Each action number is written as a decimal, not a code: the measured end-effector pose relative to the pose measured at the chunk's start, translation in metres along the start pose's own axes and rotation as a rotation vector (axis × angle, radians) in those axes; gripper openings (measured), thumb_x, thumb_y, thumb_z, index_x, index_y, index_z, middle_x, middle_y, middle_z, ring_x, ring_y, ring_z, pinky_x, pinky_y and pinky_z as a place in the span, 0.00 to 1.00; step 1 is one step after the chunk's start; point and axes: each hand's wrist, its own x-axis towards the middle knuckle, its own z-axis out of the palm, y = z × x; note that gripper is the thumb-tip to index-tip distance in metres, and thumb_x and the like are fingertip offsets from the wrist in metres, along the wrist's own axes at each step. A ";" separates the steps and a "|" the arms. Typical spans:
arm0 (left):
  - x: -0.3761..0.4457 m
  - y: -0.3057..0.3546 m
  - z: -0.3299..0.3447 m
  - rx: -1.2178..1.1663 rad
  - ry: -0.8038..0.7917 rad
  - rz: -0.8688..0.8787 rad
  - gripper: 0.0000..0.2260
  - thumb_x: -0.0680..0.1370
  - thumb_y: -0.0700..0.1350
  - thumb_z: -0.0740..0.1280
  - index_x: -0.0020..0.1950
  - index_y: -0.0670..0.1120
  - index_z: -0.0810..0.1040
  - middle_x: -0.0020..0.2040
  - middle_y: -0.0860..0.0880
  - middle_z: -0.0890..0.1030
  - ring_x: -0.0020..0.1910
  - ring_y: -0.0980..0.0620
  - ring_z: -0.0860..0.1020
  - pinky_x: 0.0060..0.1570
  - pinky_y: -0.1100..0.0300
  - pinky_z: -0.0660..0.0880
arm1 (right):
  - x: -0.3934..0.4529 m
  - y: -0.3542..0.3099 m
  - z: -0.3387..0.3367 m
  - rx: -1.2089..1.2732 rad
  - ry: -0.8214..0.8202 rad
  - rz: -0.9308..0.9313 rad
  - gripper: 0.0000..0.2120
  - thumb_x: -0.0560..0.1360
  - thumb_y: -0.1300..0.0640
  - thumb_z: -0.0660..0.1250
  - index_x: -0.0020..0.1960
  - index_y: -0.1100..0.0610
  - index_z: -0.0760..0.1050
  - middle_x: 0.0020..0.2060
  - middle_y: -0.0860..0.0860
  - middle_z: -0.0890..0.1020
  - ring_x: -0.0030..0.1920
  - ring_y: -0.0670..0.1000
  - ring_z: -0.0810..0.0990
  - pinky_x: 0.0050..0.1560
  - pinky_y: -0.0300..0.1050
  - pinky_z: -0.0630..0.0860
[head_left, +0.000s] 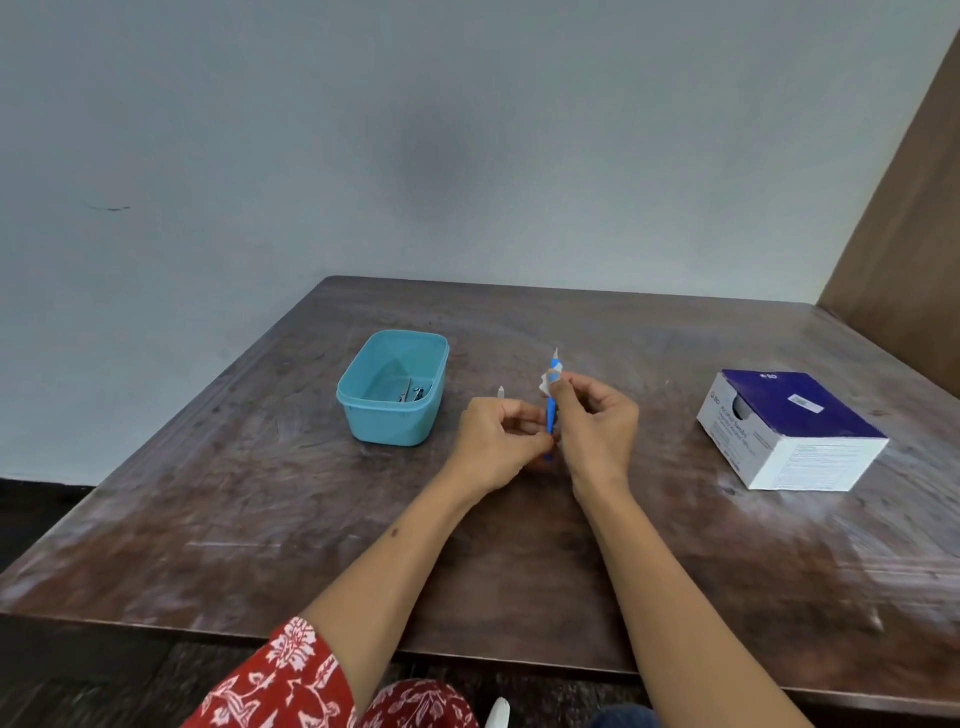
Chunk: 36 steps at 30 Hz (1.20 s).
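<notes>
Blue tool (550, 415) stands nearly upright above the table (519, 545), between your two hands. Your left hand (498, 441) curls round its lower end, and a small white sliver (501, 392) pokes up behind the knuckles. Your right hand (597, 421) pinches a white pad (545, 387) against the upper shaft, just below what may be a blade tip. A teal tub (395, 387) holding small metal pieces sits to the left. A blue-and-white box (789, 431) lies well off to the right.

The brand mark "BD" is printed on the blue top of the box (789, 426); "Alcohol Swabs" is faintly legible on its white side, and the smaller print is blurred.
</notes>
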 end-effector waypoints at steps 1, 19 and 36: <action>-0.001 0.001 -0.001 -0.011 -0.049 -0.034 0.08 0.70 0.29 0.69 0.47 0.38 0.81 0.38 0.42 0.82 0.37 0.47 0.82 0.44 0.50 0.82 | 0.001 0.000 -0.001 0.002 0.027 -0.011 0.03 0.72 0.58 0.71 0.39 0.55 0.82 0.35 0.50 0.84 0.35 0.45 0.81 0.39 0.43 0.78; -0.003 0.003 -0.002 -0.058 -0.220 -0.084 0.08 0.72 0.30 0.69 0.50 0.34 0.79 0.38 0.41 0.82 0.34 0.51 0.82 0.39 0.59 0.82 | 0.004 -0.007 -0.005 0.059 0.137 -0.010 0.08 0.73 0.57 0.71 0.43 0.62 0.82 0.34 0.49 0.83 0.31 0.40 0.80 0.35 0.37 0.76; -0.002 0.005 -0.004 0.024 -0.122 -0.034 0.10 0.72 0.31 0.68 0.53 0.34 0.80 0.39 0.42 0.82 0.34 0.53 0.82 0.38 0.60 0.81 | 0.001 -0.006 -0.004 0.022 0.064 -0.019 0.05 0.73 0.58 0.71 0.43 0.60 0.82 0.34 0.50 0.83 0.28 0.40 0.79 0.29 0.33 0.74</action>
